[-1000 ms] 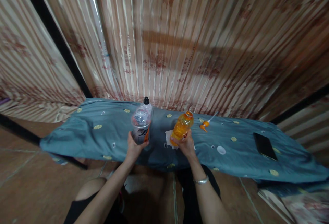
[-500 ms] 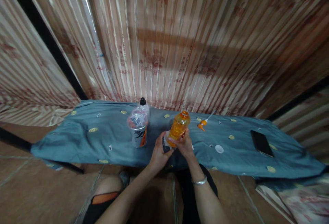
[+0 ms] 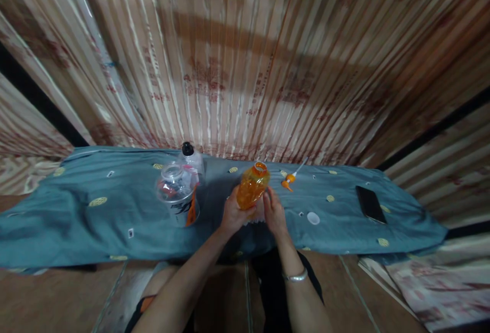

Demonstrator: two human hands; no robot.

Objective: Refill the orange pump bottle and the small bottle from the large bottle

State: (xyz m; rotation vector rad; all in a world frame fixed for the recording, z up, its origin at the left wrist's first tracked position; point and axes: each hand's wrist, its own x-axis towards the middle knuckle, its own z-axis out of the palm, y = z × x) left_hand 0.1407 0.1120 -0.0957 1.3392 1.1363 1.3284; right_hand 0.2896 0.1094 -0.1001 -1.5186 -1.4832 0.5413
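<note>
An open orange bottle (image 3: 251,186) stands tilted on the blue patterned cloth (image 3: 95,210), above a white paper. My left hand (image 3: 231,214) wraps its lower left side. My right hand (image 3: 274,213) rests against its lower right side with fingers fairly straight. A clear plastic cup (image 3: 176,195) with dark print and an orange band stands to the left, apart from both hands. Behind that cup is a clear bottle with a black cap (image 3: 191,157).
An orange pump top (image 3: 288,180) with a white tube lies behind the orange bottle. A white lid (image 3: 313,218) lies on the cloth to the right. Farther right rests a dark phone (image 3: 369,203). Striped curtains hang behind. Tiled floor lies in front.
My left hand let go of the clear cup and moved right onto the orange bottle. The cup now stands on the cloth. The camera has turned to the right.
</note>
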